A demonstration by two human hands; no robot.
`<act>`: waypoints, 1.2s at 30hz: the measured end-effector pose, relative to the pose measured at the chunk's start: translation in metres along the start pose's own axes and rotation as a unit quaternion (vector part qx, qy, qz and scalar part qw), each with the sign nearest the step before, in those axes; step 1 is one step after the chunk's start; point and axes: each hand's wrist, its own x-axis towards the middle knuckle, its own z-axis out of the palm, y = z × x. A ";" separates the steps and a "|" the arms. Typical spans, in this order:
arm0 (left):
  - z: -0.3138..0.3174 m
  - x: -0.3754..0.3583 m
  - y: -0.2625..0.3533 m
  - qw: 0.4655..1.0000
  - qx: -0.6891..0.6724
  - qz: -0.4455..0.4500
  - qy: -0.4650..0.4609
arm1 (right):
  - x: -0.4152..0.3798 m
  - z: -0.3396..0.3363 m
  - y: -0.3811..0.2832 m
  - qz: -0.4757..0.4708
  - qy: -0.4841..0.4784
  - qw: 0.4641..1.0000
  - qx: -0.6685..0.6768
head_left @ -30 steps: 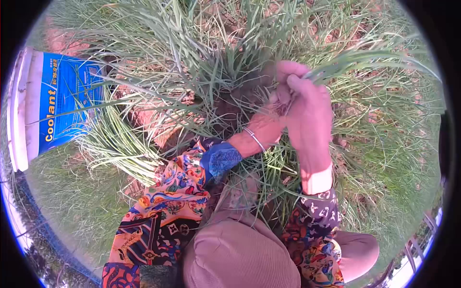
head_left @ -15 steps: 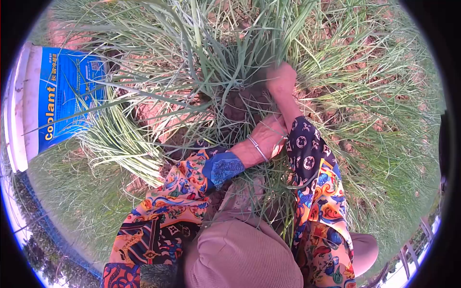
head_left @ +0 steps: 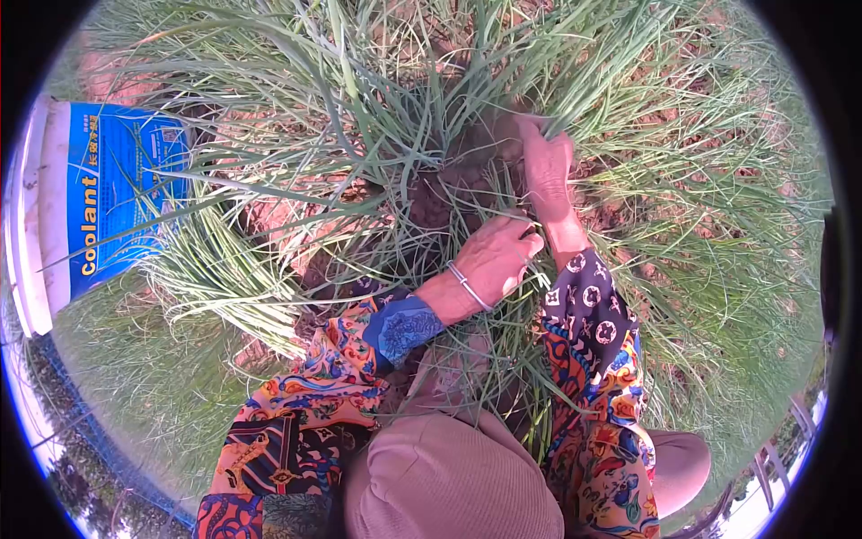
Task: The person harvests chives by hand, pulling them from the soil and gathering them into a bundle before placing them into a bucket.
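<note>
My left hand (head_left: 496,258), with a metal bracelet at the wrist, is closed around a few green onions; their pale ends (head_left: 541,277) stick out beside the fingers. Further ahead, my right hand (head_left: 549,169) reaches to the base of a standing clump of green onions (head_left: 489,81). Its thumb and a finger look apart, though leaves and shadow partly hide the fingertips. Dark loose soil (head_left: 440,202) shows just left of that hand. To the left lies a gathered bundle of green onions (head_left: 229,274), pale ends toward me.
A white bucket with a blue "Coolant" label (head_left: 126,193) is tilted at the left, near the bundle's leafy end. Dense green onion leaves (head_left: 718,242) cover the ground on the right. My bent knee (head_left: 458,476) is close in front.
My right hand, earlier a blurred fist in the clump, now has its thumb and a finger apart. My left hand has turned slightly, showing pale stalk ends.
</note>
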 end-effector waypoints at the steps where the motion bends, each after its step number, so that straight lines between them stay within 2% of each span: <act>1: 0.002 -0.002 -0.003 1.000 -0.001 0.005 0.012 | 0.001 0.006 -0.003 0.013 -0.008 1.000 0.000; 2: 0.007 -0.003 -0.005 1.000 -0.009 0.008 0.018 | 0.010 0.010 0.000 0.035 -0.021 0.998 -0.047; 5: 0.006 -0.006 -0.007 1.000 -0.012 -0.013 -0.006 | 0.028 0.024 0.012 -0.008 -0.071 0.979 -0.190; 6: 0.004 -0.005 -0.006 1.000 -0.006 -0.001 0.006 | 0.032 0.027 0.015 -0.115 -0.042 0.948 -0.293; 9: -0.003 -0.003 0.001 0.999 -0.028 -0.015 0.005 | 0.036 0.024 0.026 -0.112 -0.029 0.945 -0.307; 10: -0.007 -0.002 0.002 0.999 -0.038 -0.019 0.002 | 0.033 0.021 0.031 -0.155 0.009 0.939 -0.306; 13: -0.031 0.000 0.008 0.996 -0.065 -0.058 -0.029 | 0.013 0.015 -0.019 -0.149 0.065 0.982 -0.090; 14: -0.037 0.001 0.008 0.995 -0.072 -0.068 0.002 | 0.011 0.009 -0.028 -0.077 0.031 0.996 -0.008; 16: -0.050 0.011 0.004 0.990 -0.090 -0.088 0.065 | 0.016 -0.011 -0.027 -0.032 -0.012 0.999 0.002; 17: -0.055 0.013 -0.005 0.992 -0.058 -0.072 0.091 | 0.014 -0.014 -0.025 -0.006 -0.038 0.999 0.006; 18: -0.061 0.014 -0.007 0.978 -0.118 -0.121 0.121 | 0.004 -0.013 -0.027 -0.033 -0.097 0.994 0.024; 19: -0.065 0.015 -0.007 0.957 -0.179 -0.170 0.150 | 0.000 -0.007 -0.020 -0.022 -0.145 0.989 -0.001; 20: -0.066 0.013 -0.016 0.968 -0.100 -0.174 0.150 | -0.003 0.001 -0.018 0.000 -0.192 0.981 0.002; 21: -0.065 0.011 -0.021 0.967 -0.088 -0.183 0.157 | -0.005 0.011 -0.017 0.021 -0.238 0.971 0.006; 22: -0.065 0.009 -0.024 0.974 -0.015 -0.170 0.147 | -0.002 0.023 -0.011 -0.077 -0.207 0.974 -0.055; 23: -0.065 0.006 -0.025 0.976 0.057 -0.157 0.137 | 0.004 0.033 -0.003 -0.044 -0.175 0.979 -0.096; 26: -0.060 -0.002 -0.020 0.963 -0.001 -0.217 0.160 | 0.022 0.053 0.010 0.041 -0.081 0.967 -0.240; 29: -0.059 -0.009 -0.010 0.947 -0.089 -0.231 0.206 | 0.023 0.060 0.008 0.016 -0.049 0.970 -0.239; 30: -0.057 -0.012 -0.002 0.942 -0.093 -0.233 0.221 | 0.020 0.058 0.006 -0.036 -0.040 0.964 -0.262; 33: -0.062 -0.024 0.006 0.931 -0.154 -0.226 0.242 | 0.021 0.067 0.007 -0.061 0.000 0.943 -0.328; 36: -0.060 -0.042 0.006 0.921 -0.174 -0.233 0.258 | 0.021 0.065 0.005 -0.072 -0.011 0.942 -0.328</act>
